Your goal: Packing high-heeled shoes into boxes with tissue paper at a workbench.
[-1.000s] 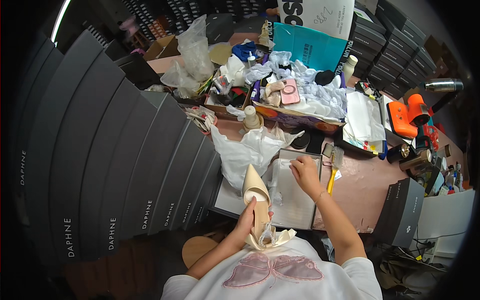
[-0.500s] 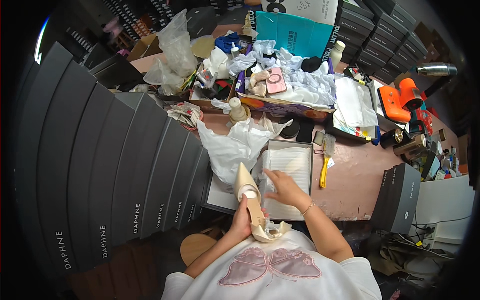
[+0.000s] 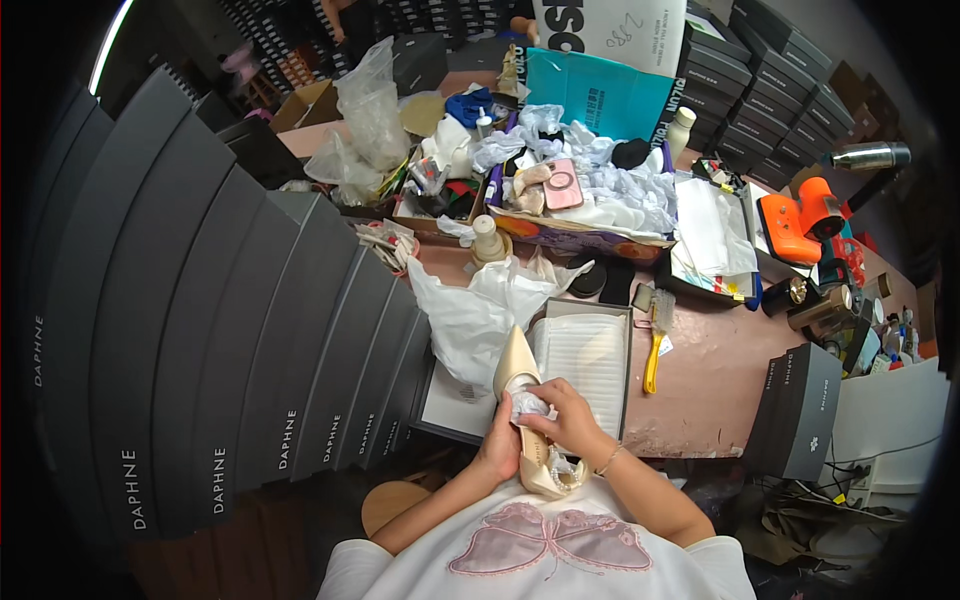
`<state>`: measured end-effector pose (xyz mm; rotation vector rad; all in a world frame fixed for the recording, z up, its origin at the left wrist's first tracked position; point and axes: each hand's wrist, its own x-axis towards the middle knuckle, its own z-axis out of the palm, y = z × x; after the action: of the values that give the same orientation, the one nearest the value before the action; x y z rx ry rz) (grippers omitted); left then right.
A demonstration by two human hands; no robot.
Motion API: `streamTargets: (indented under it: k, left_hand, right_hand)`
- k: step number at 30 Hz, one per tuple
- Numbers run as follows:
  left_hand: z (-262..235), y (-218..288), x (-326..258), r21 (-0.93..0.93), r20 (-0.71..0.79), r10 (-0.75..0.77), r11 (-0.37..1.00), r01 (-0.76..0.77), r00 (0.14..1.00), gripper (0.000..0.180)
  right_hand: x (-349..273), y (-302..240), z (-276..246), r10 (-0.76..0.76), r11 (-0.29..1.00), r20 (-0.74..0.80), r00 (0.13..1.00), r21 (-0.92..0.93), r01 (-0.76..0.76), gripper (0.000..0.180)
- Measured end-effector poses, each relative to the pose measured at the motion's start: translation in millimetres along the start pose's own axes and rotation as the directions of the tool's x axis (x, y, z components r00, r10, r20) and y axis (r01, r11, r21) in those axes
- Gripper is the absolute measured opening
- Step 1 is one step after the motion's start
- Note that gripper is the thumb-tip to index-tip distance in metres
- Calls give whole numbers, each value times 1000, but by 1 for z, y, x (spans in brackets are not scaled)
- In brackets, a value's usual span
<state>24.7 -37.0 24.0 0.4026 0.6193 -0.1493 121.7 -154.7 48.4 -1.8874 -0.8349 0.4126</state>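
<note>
A beige pointed-toe shoe [image 3: 517,372] is held close to my chest, toe pointing away from me. My left hand [image 3: 497,452] grips it from the left side, under the middle. My right hand [image 3: 567,418] presses a wad of white tissue paper [image 3: 527,405] into the shoe's opening. Just behind the shoe lies an open shoe box [image 3: 585,358] lined with white paper, and a crumpled white plastic bag [image 3: 475,310] sits to its left.
A tall stack of dark grey shoe boxes [image 3: 240,330] fills the left. A yellow-handled brush [image 3: 655,340] lies right of the open box. A dark box lid [image 3: 800,410] stands at the table's right edge. Clutter, tissue and an orange tool [image 3: 795,225] crowd the far side.
My right hand left the open box, came back to the shoe, and now pushes tissue paper into it. The shoe stays in my left hand.
</note>
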Motion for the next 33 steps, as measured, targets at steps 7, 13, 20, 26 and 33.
streamTargets:
  k: [7,13,20,26,33]
  left_hand:
    - [5,-13,4,136,78,-63,989,52,995,47]
    - [18,-8,9,334,121,-154,937,106,981,56]
    - [23,22,38,442,334,-243,894,77,911,56]
    - [52,56,44,430,540,-197,900,-67,818,42]
    - [93,3,48,378,390,-164,926,5,906,38]
  right_hand:
    - [2,13,2,8,871,-47,999,-491,-30,37]
    - [2,-1,-24,132,991,-347,929,44,-124,54]
    - [40,-7,-43,103,994,-204,974,-7,-107,63]
    - [-27,-26,-96,115,985,-292,950,-87,-146,57]
    - [-85,-7,-69,-305,795,-341,889,-606,40,46]
